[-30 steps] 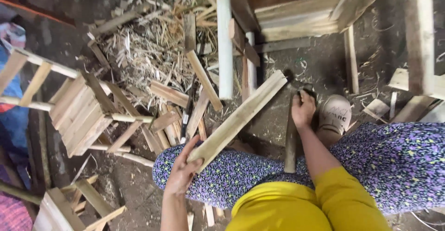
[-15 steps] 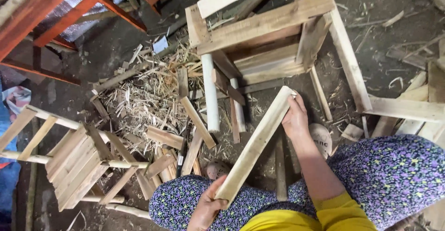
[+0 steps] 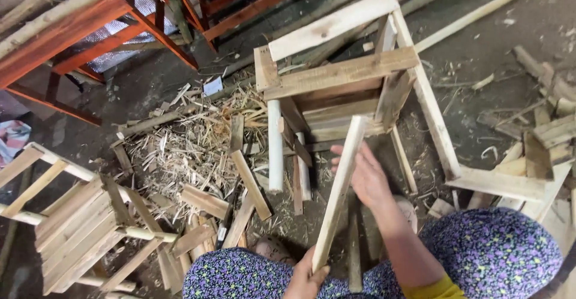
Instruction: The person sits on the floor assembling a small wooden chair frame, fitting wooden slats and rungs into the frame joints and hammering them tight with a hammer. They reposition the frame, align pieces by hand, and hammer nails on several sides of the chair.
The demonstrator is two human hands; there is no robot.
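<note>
Two hands hold one pale wooden slat [image 3: 337, 191]: the left hand [image 3: 306, 278] is clamped round its lower end just above the floral-clad lap [image 3: 492, 251], and the right hand [image 3: 367, 176] lies against its upper part with fingers spread. The slat tilts up and away, its top end meeting the unfinished wooden stool [image 3: 342, 77] standing just ahead. Offcuts and wood shavings [image 3: 180, 146] litter the dirt floor [image 3: 480, 53] to the left, beside a slatted wooden stool [image 3: 78, 227] and orange-painted frames [image 3: 90, 41].

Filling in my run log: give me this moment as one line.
left hand: grips wooden slat at near end | right hand: on slat's upper part | slat: tilted toward wooden frame | floor: shavings
</note>
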